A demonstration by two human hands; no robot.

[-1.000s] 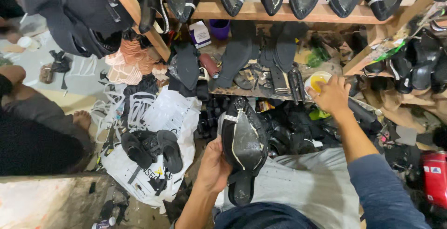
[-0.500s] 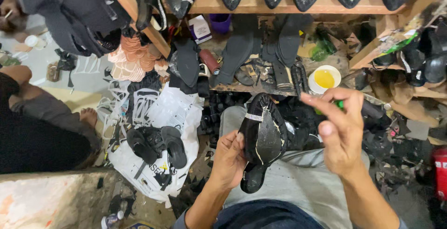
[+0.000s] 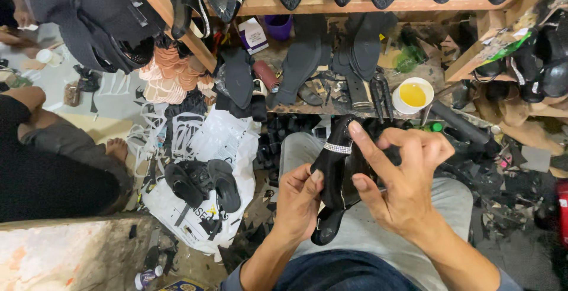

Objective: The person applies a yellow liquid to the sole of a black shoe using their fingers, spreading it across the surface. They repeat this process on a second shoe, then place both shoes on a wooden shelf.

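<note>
My left hand [image 3: 300, 199] grips a black shoe upper [image 3: 335, 173] with a silver rhinestone band, held above my lap. My right hand [image 3: 397, 175] rests on the same shoe from the right, its fingers curled over the upper and the index finger stretched toward the band. Most of the shoe's right side is hidden under my right hand.
A white cup of yellow glue [image 3: 412, 94] sits on the cluttered wooden workbench [image 3: 307, 104] ahead. Black shoes hang along the shelf [image 3: 355, 0] above. A white plastic bag [image 3: 201, 149] with black sandals [image 3: 201, 181] lies at the left. Another person's leg [image 3: 65, 149] is at far left.
My right hand came back from the glue cup and now lies on the shoe. The shoe has been turned and drawn closer to me.
</note>
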